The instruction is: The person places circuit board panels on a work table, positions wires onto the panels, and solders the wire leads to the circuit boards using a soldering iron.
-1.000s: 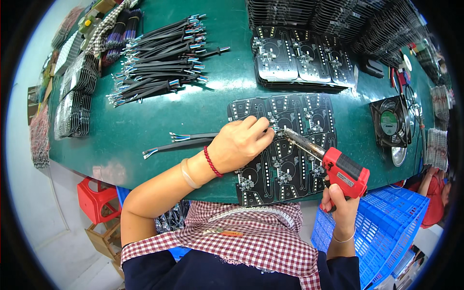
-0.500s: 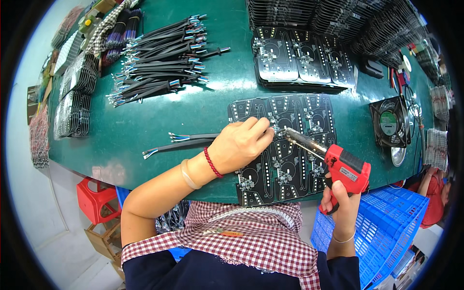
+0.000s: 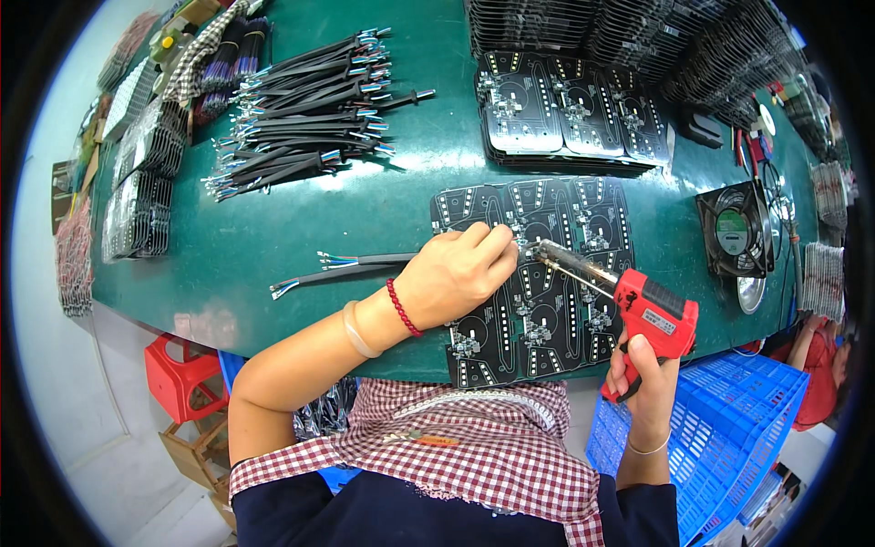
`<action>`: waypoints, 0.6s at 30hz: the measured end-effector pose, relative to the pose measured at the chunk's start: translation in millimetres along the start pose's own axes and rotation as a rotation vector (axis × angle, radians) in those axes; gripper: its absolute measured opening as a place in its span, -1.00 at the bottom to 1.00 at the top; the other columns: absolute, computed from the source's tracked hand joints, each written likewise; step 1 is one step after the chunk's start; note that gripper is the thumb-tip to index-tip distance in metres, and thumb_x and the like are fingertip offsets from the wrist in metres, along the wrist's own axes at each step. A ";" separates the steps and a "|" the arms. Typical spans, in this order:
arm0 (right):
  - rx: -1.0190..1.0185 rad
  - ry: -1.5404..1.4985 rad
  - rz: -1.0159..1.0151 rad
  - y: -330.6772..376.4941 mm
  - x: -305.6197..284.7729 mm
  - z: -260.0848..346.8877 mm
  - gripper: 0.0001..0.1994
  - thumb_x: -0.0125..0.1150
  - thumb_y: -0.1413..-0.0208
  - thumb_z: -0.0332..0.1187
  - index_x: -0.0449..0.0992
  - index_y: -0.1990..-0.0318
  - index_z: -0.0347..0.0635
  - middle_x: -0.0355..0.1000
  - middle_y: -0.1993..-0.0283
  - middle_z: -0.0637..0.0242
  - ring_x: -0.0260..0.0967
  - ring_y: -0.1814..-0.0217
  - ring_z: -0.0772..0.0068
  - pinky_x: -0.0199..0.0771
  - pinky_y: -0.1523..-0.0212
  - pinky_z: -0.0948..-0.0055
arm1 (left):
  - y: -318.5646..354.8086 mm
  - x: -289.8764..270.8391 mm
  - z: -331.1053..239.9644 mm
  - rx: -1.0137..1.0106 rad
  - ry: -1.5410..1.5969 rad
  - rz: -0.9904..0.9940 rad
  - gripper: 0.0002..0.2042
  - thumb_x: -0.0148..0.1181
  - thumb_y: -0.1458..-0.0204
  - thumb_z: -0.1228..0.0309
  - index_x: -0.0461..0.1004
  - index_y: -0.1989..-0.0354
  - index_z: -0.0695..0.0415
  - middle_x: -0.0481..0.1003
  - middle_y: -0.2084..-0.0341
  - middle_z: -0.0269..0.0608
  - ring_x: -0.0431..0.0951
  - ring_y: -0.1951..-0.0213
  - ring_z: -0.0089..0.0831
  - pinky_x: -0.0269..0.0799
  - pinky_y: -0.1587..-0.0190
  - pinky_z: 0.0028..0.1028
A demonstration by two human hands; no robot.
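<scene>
My right hand [image 3: 644, 374] is wrapped round the grip of a red and black soldering gun [image 3: 658, 313]. Its metal tip reaches left to a component on the black circuit board panel [image 3: 556, 301]. Just left of that tip, my left hand [image 3: 463, 267] is closed with thumb and fingers pinched over the board. Black sleeved cables [image 3: 369, 263] with coloured wire ends run out from under this hand to the left; the pinched wire end is mostly covered by my fingers. The panel lies flat at the table's near edge.
A pile of black cables [image 3: 305, 114] lies at the back left. Stacked circuit boards [image 3: 574, 105] stand behind the panel, with racks of more boards [image 3: 629, 27] beyond. A small fan [image 3: 732, 230] stands at the right, above a blue crate [image 3: 711, 428]. A red stool [image 3: 182, 376] is below left.
Almost nothing differs. Both hands, the soldering gun and the cables have shifted only very slightly; the gun tip stays at the same spot on the board.
</scene>
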State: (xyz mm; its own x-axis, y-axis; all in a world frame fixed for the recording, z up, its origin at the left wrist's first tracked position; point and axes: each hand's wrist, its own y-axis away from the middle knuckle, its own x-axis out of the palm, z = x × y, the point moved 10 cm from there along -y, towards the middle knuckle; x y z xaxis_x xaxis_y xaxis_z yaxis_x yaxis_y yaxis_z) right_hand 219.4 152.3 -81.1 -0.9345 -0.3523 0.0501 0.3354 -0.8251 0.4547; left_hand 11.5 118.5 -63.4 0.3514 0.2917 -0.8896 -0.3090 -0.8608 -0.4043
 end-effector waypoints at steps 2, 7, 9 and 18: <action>-0.047 -0.011 -0.048 0.2 -4.6 6.6 -0.71 0.04 -0.13 -0.25 0.32 0.19 -0.34 0.22 0.72 0.31 0.03 0.83 0.63 0.12 0.80 0.61 | 1.0 -0.3 0.1 0.001 -0.004 0.010 -0.70 0.07 0.21 0.47 0.45 0.22 0.22 0.27 0.44 -0.28 0.37 0.40 -0.47 0.37 0.48 -0.56; -0.230 -0.140 -0.074 -13.4 -34.1 25.0 -0.62 0.02 -0.18 -0.16 0.30 0.08 -0.36 0.23 0.68 0.31 0.09 0.79 0.63 0.21 0.73 0.59 | 0.0 -0.8 0.0 -0.002 0.010 -0.001 -0.71 0.07 0.20 0.48 0.45 0.22 0.21 0.27 0.44 -0.28 0.37 0.42 -0.47 0.37 0.48 -0.56; -0.334 -0.128 -0.025 -29.8 -46.5 33.3 -0.64 -0.03 -0.20 -0.17 0.30 0.09 -0.35 0.24 0.67 0.31 0.15 0.73 0.58 0.37 0.09 0.32 | -0.3 -2.7 -0.7 -0.004 0.009 -0.007 -0.71 0.07 0.20 0.48 0.45 0.22 0.21 0.27 0.44 -0.28 0.36 0.42 -0.47 0.36 0.48 -0.55; -0.288 -0.514 0.277 -81.2 -19.1 37.9 -0.64 -0.03 -0.16 -0.15 0.30 0.11 -0.31 0.28 0.61 0.27 0.20 0.61 0.46 -0.22 -0.37 -0.04 | 3.2 -2.3 2.1 -0.010 -0.012 -0.037 -0.74 0.09 0.19 0.49 0.47 0.25 0.17 0.29 0.46 -0.27 0.39 0.42 -0.43 0.36 0.42 -0.48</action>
State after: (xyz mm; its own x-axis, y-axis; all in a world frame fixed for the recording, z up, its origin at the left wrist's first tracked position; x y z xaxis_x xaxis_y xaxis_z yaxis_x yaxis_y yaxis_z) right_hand 205.5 242.7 -85.3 -0.7228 -0.3712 0.5828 0.5235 -0.8447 0.1112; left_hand 7.8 116.0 -63.1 0.3517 0.3287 -0.8765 -0.2866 -0.8536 -0.4351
